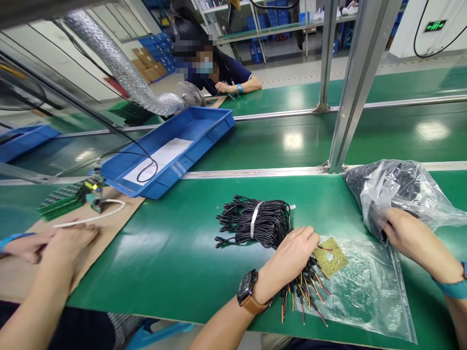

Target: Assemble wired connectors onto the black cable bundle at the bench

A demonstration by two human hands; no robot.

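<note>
A bundle of black cables (268, 221), bound with a white tie, lies on the green bench. Its stripped red, yellow and black wire ends fan out toward the front edge. My left hand (297, 250), with a watch on its wrist, is closed over the cables near those ends; a wire tip pokes out by its fingertips. Farther right, my right hand (404, 233) has its fingers curled at a clear plastic bag (419, 187) full of dark items. Those fingertips are blurred and partly hidden. A yellowish square pad (331, 257) with a hole rests on a flat clear bag (368, 296).
A blue tray (215, 138) with white paper straddles the rail at the back. Metal posts (359, 82) rise behind the bench. At left, a co-worker's hands (71, 243) rest near green circuit boards (63, 199). Another person (219, 73) sits opposite.
</note>
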